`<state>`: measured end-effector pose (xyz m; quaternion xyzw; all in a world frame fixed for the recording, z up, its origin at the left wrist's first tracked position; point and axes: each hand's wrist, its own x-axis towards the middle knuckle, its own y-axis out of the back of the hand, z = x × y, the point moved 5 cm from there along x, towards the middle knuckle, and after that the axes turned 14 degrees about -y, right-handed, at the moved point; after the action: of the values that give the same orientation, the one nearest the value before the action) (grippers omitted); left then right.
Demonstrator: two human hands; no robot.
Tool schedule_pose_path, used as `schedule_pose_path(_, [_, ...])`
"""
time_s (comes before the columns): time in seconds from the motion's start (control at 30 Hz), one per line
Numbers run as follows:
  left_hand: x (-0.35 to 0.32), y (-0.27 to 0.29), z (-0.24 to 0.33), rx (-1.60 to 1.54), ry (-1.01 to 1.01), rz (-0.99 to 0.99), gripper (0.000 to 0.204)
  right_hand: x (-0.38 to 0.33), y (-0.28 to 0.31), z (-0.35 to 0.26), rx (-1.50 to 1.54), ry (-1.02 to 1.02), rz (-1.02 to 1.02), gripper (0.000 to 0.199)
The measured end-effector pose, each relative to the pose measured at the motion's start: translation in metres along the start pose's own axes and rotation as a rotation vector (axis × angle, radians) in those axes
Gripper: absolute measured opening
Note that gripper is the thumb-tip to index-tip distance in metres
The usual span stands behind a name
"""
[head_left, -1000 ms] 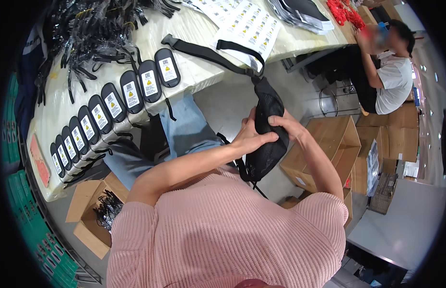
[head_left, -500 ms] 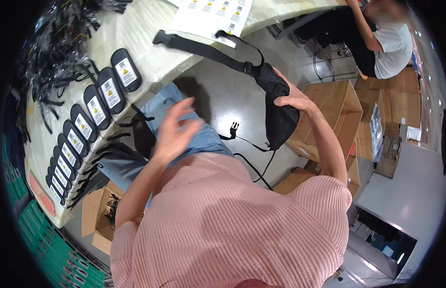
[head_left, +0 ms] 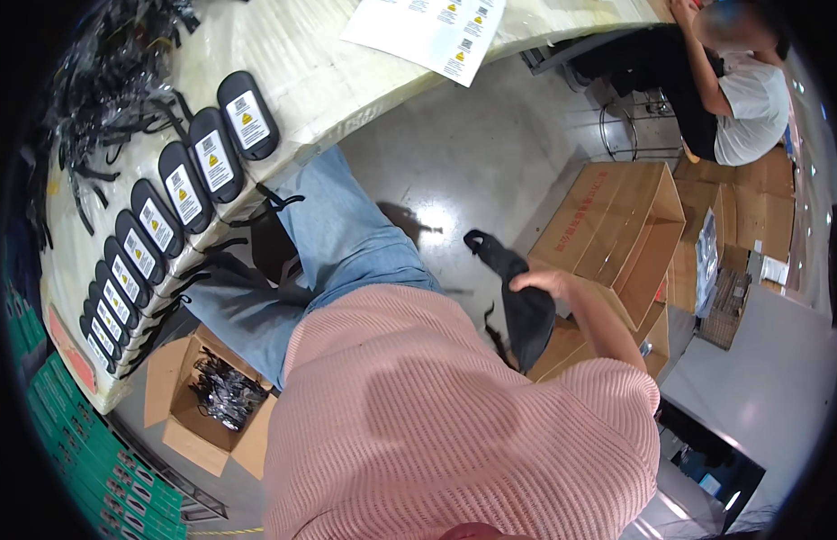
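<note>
One hand in view from the head camera: right hand (head_left: 542, 283), fingers clenched around a black pouch (head_left: 519, 297) held over the floor, just beside an open cardboard box (head_left: 616, 236). Left hand hidden (grip cannot be told); labelled black pouches (head_left: 180, 193) line the table (head_left: 346, 63).

A: Qty check. Black oval packs w/ white labels on the table (head_left: 346, 63)?
B: 9 clear in the row (head_left: 171, 216) along its near edge; far end too small to tell.
A: Cartons?
B: 1 small box (head_left: 180, 405) under the table, 1 big open one (head_left: 616, 234) to its right.
A: Label sheets?
B: 1 (head_left: 436, 31).
</note>
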<state>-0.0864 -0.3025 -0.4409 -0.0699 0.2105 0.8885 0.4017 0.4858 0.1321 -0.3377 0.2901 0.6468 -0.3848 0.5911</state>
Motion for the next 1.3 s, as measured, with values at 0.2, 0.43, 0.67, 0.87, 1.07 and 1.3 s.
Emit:
schedule_pose_path(0.2, [0.008, -0.104, 0.121, -0.137, 0.112, 0.044, 0.022, 0.012, -0.060, 0.073, 0.240, -0.256, -0.211, 0.047])
schedule_pose_path(0.43, [-0.089, -0.060, -0.027, -0.279, 0.226, 0.106, 0.024, -0.001, -0.089, 0.044, 0.419, -0.236, -0.323, 0.048])
schedule_pose_path(0.67, [-0.123, -0.073, -0.009, -0.393, 0.321, 0.176, 0.027, 0.004, -0.087, 0.042, 0.337, -0.257, -0.161, 0.052])
schedule_pose_path(0.87, [-0.135, -0.084, 0.025, -0.484, 0.397, 0.220, 0.030, -0.019, -0.095, 0.023, 0.332, -0.248, -0.091, 0.055])
schedule_pose_path(1.07, [-0.042, -0.143, 0.189, -0.561, 0.475, 0.231, 0.034, -0.028, -0.085, 0.020, 0.299, -0.186, -0.147, 0.057])
schedule_pose_path(1.3, [-0.123, -0.096, 0.122, -0.617, 0.571, 0.229, 0.039, -0.050, -0.089, 0.023, 0.081, -0.265, -0.161, 0.062])
